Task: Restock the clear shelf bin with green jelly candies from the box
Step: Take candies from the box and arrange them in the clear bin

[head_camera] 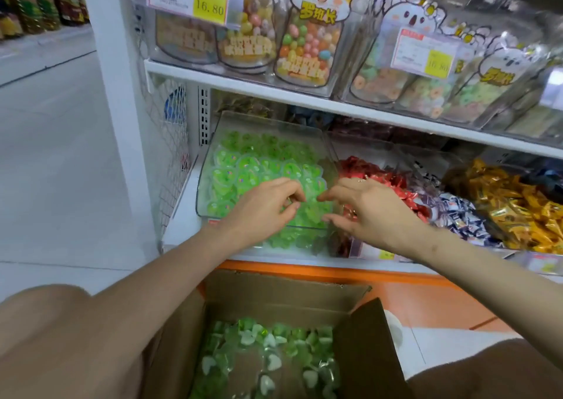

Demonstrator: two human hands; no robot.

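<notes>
The left hand (268,206) is over the clear shelf bin (203,185), fingers curled; whether it pinches a candy cannot be told. At its 3 o'clock the right hand (368,209) spreads loose fingers. Green jelly candies (243,167) fill the bin, with more in the cardboard box (268,295) at 6 o'clock.

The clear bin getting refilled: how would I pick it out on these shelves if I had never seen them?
Find the white shelving and look at its lower shelf, at the left end beside the wire mesh side panel. The clear shelf bin there is the only one filled with green jelly candies; its right-hand neighbour holds red-wrapped candies.
</notes>
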